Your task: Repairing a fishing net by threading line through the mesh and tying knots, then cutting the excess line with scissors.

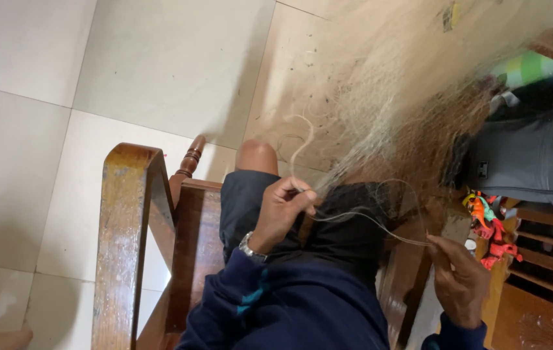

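fingers of the left hand (281,210) are pinched shut on a pale strand of a fishing net (393,84), held above the person's lap, while the fingers of the right hand (461,282) pinch the same thin line (367,220) further along, low and to the right. the line's long axis runs between the two hands, slanting from upper left down to lower right, and it looks fairly taut. from the left hand a looser loop curls upward towards the main bulk of the net, which spreads away up and to the right in one large, pale, gauzy heap over the tiled floor (43,78). the left hand lies nearer that heap; the right sits further from it, close to the chair's edge. counted: two hands, both gripping; one net; one stretched line; one wristwatch (250,248) on the left wrist. the person wears dark blue sleeves and sits in a wooden chair (124,214), one bare knee (258,157) showing. a cluster of red and orange plastic pieces (490,230) lies to the right, beside a grey bag (536,159).
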